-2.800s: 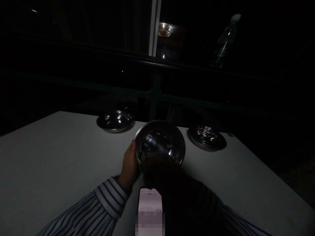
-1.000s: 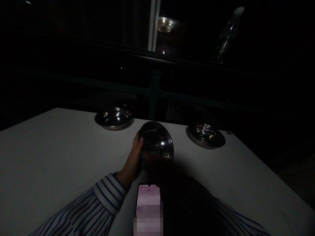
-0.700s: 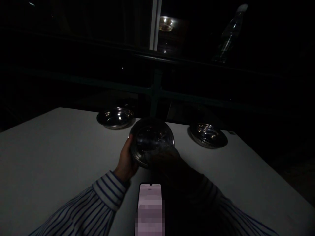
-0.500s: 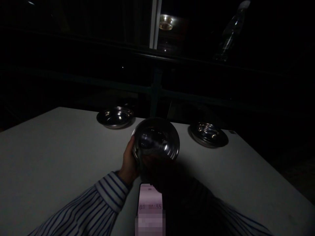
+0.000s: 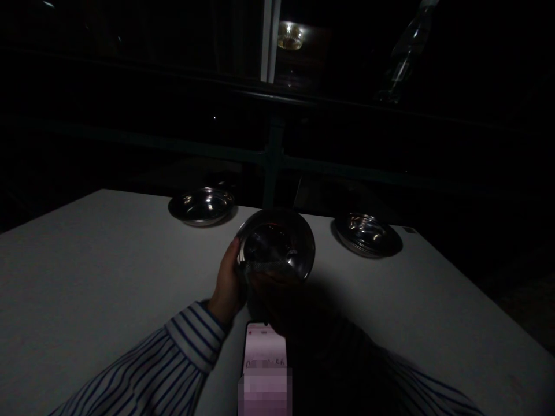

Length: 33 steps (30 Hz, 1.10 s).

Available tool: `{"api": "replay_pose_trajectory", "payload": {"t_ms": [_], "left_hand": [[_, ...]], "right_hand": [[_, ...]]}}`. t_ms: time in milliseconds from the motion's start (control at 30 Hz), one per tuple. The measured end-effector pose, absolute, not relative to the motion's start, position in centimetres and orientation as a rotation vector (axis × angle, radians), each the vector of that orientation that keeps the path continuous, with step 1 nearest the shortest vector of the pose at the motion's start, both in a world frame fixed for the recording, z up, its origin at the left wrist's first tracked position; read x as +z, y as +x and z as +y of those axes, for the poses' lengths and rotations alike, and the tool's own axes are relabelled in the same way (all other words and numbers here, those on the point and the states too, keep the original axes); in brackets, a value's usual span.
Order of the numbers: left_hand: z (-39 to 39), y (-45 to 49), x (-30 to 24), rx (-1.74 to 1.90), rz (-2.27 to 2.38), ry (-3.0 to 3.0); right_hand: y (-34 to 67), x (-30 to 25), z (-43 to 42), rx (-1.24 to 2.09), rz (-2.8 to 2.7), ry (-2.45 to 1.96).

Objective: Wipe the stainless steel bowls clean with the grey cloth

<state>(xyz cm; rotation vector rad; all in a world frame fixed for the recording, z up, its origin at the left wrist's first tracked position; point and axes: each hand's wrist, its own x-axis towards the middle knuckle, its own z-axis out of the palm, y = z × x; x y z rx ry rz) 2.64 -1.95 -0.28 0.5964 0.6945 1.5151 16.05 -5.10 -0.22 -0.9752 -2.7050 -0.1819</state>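
A shiny metal bowl (image 5: 273, 237) is held tilted over the table, one broad round face towards me. My left hand (image 5: 228, 283) grips its left rim, thumb along the edge and the other fingers hidden behind. In deep shadow, my right hand (image 5: 286, 297) lies across the bowl's lower part, fingers pressed together. A dim greyish, textured patch shows beside those fingers on the metal; what it is I cannot make out. Below the hands a phone (image 5: 264, 346) with a lit pinkish screen lies partly covered by the right arm's shadow.
On the white table (image 5: 130, 277) a metal bowl (image 5: 202, 207) stands at the back left. A stack of similar bowls (image 5: 367, 236) sits at the back right near the edge. Behind is a dark window area with a clear bottle (image 5: 405, 58) and a reflected lamp (image 5: 290, 36).
The held bowl has tilted slightly, and the reflections on it have shifted. My right hand has moved a little against its lower part. My left hand keeps its grip.
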Motion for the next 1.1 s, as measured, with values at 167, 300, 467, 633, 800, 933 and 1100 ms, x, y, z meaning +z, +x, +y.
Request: {"api": "replay_pose_trajectory", "payload": {"t_ms": [167,300,467,633,800,933,1100], "left_hand": [[-1.4,2.1,-1.0,1.563,0.713,0.673],[-1.6,2.4,-0.5,1.555,0.728,0.652],[-2.3,2.6,0.6,1.536,0.707,0.605],[-2.3,2.6,0.8,1.588,0.691,0.646],[-2.5,2.9,0.6,1.555,0.759,0.624],[-2.2,2.5,0.5,1.608,0.737,0.630],[-1.9,2.3,0.2,1.621,0.733,0.634]], "right_hand": [[17.6,0.3,-4.6,-0.191,-2.780,-1.139],[17.8,0.2,-4.4,-0.176,-2.798,-1.091],[16.6,-0.3,-4.8,-0.268,-2.639,-0.931],[18.1,1.1,-4.8,-0.269,-2.758,-1.078],[16.3,-0.3,-5.3,-0.304,-2.600,-0.923],[16.2,-0.5,-5.3,-0.390,-2.587,-0.926],[18.6,1.2,-4.8,-0.384,-2.728,-0.990]]}}
